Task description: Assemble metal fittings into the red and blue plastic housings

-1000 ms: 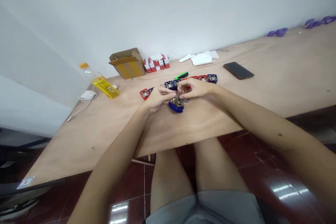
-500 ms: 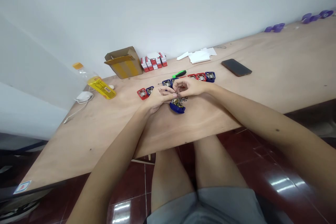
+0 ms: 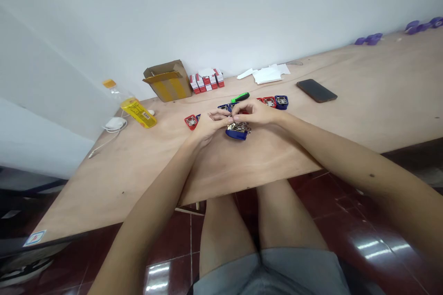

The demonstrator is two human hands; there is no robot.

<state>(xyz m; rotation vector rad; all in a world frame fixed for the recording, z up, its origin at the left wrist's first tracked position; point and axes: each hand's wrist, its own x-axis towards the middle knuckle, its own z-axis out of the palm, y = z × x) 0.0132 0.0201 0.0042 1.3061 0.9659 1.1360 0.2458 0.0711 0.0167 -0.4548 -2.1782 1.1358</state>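
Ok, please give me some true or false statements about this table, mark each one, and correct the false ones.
1. The dark phone lies on the wooden table, right of the hands. True.
2. The cardboard box has its flaps open. True.
3. The left hand holds the bottle. False: the bottle is off to the left; the hand is at a pile of small metal parts, near the right hand.
4. The green-handled screwdriver lies beside the phone. False: the green-handled screwdriver lies just beyond the hands.
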